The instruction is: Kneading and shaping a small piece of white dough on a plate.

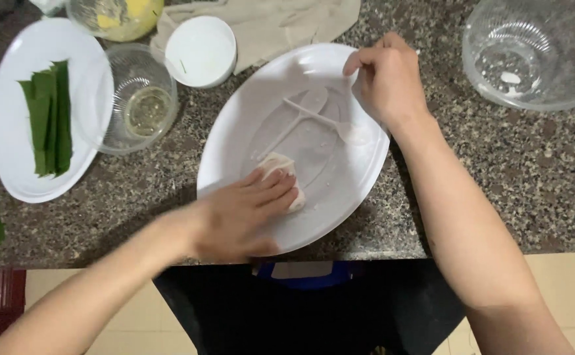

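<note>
white and oval, the large plastic plate (340,190) lies in the middle of the speckled granite bench (530,177), its near rim at the bench edge. the left hand (248,213) rests flat on the plate's near side, fingers stretched out and pressing a small folded pale wrapper parcel (281,164); its grip is open, laid on the parcel rather than closed around it. the right hand (387,79) sits at the plate's far right rim with thumb and forefinger pinched shut on the edge of a thin translucent wrapper sheet (313,118) that lies spread across the plate. to the left stands a clear plastic bowl (139,98) holding a little pale liquid, touching a second white oval plate (11,125) that carries folded green leaf strips (49,117). behind it are a small white round bowl (200,51) and a beige cloth (281,23). a large clear empty bowl (530,52) stands well apart at far right.
</note>
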